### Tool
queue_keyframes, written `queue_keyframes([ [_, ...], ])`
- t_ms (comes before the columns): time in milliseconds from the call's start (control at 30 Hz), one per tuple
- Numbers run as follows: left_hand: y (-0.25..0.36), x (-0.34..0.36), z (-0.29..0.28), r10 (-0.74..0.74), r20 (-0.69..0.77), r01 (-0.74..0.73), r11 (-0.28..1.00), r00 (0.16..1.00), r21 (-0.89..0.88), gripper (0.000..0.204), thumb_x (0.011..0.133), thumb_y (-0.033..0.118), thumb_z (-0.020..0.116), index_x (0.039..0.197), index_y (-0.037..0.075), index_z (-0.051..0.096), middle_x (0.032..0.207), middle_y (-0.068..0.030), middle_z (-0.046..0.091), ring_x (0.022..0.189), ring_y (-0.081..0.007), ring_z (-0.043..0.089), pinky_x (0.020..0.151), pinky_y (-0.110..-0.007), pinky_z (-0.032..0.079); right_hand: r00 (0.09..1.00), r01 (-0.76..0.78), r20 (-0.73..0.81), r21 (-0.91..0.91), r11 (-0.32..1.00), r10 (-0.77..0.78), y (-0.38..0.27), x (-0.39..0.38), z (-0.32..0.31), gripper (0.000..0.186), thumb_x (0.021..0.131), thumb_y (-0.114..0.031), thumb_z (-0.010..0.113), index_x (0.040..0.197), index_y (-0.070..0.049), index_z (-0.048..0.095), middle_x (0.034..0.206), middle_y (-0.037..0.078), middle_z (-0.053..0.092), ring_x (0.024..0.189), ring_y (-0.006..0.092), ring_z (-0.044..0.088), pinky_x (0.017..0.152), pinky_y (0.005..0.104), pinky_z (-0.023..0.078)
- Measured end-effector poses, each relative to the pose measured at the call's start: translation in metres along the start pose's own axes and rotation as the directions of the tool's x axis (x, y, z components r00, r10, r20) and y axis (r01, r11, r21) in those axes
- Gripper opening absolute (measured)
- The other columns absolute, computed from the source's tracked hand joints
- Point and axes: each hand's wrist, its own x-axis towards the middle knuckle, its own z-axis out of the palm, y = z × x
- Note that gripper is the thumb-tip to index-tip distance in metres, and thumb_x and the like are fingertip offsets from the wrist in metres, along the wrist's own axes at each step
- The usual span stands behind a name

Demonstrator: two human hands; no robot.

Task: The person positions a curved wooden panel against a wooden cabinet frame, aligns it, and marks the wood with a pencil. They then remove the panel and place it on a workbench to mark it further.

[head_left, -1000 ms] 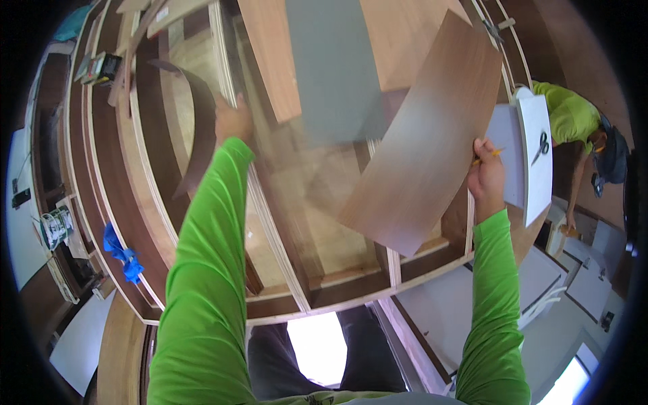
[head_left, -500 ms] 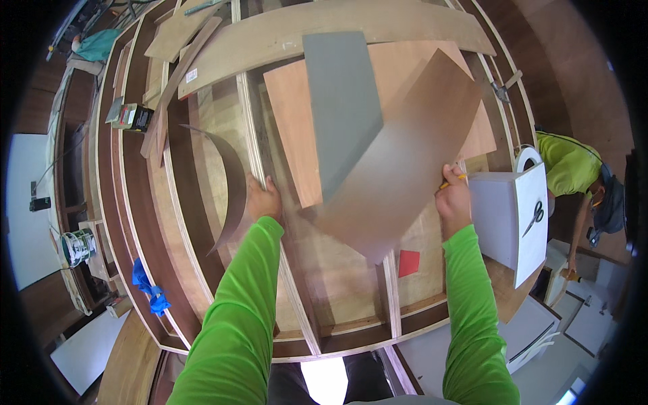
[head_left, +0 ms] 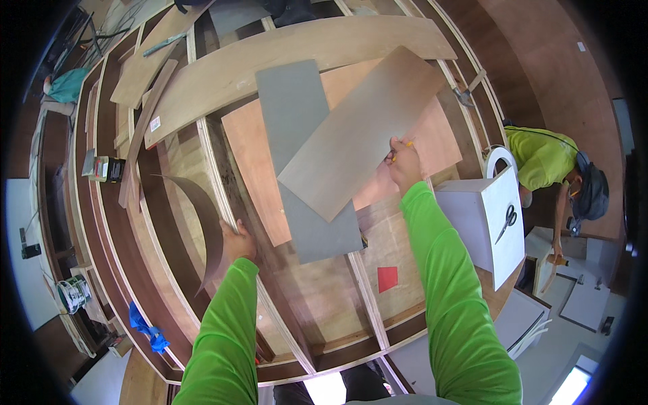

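A thin brown rectangular sheet (head_left: 364, 128) slants over a grey panel (head_left: 290, 101) and a larger reddish plywood board (head_left: 250, 169). My right hand (head_left: 405, 163) pinches the sheet's lower right edge, and a thin yellow pencil-like thing shows between its fingers. My left hand (head_left: 237, 241) is closed over a lengthwise wooden rib (head_left: 210, 162) of the framework, thumb on one side and fingers on the other. Just left of that hand a bowed brown strip (head_left: 209, 223) stands on edge in a bay; whether the fingers touch it I cannot tell.
A long curved board (head_left: 297, 47) spans the far side. A hammer (head_left: 466, 94) lies right of it. Scissors (head_left: 507, 221) rest on a white box (head_left: 466, 202); a red card (head_left: 387, 279) lies nearby. Blue cloth (head_left: 150, 329) hangs at left. A person (head_left: 543, 155) bends at right.
My right hand has carried the brown sheet away from me and leftward, uncovering the grey panel's near end. The whole view has shifted. My left hand stays on the rib.
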Motion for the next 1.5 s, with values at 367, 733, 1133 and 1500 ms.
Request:
queue_keyframes([
  [367,-0.004,0.003,-0.004,-0.028,0.004,0.027,0.999,1.0,0.033,0.065,0.099,0.039,0.05,0.149,0.001,0.034,0.133,-0.0293,0.055,0.117,-0.0473,0.056,0.096,-0.049,0.047,0.999,0.004,-0.042,-0.118,0.993,-0.009,0.013,0.02,0.01,0.012,0.092,-0.008,0.063,0.092,-0.011,0.051,0.072,-0.001,0.051,0.05,0.0104,0.045,0.043,0.0261,0.035],
  [733,-0.003,0.002,0.0,0.008,-0.02,-0.008,0.999,1.0,0.04,0.063,0.099,0.04,0.05,0.147,0.001,0.038,0.13,-0.03,0.057,0.113,-0.0478,0.059,0.095,-0.05,0.048,0.953,0.225,-0.143,-0.249,0.942,-0.266,0.033,0.02,0.013,0.024,0.083,0.003,0.066,0.102,-0.001,0.052,0.089,0.003,0.054,0.08,0.0112,0.049,0.071,0.0285,0.044],
  [1133,-0.003,0.001,0.003,0.012,-0.027,-0.011,0.999,1.0,0.049,0.062,0.099,0.041,0.048,0.147,0.003,0.036,0.129,-0.0301,0.057,0.111,-0.0492,0.058,0.093,-0.052,0.048,0.954,0.215,-0.156,-0.242,0.946,-0.257,0.036,0.02,0.013,0.026,0.084,0.004,0.066,0.103,-0.004,0.05,0.088,0.002,0.052,0.078,0.0111,0.051,0.071,0.0264,0.045],
  [1500,0.0,0.002,0.0,-0.058,0.01,0.057,0.992,0.998,0.117,0.063,0.1,0.045,0.046,0.148,0.005,0.035,0.128,-0.0291,0.058,0.109,-0.0492,0.059,0.092,-0.052,0.049,0.999,0.016,0.031,0.02,1.0,-0.017,0.023,-0.001,0.032,0.016,0.088,0.002,0.062,0.098,-0.007,0.053,0.077,0.003,0.055,0.051,0.0094,0.045,0.042,0.0241,0.035],
])
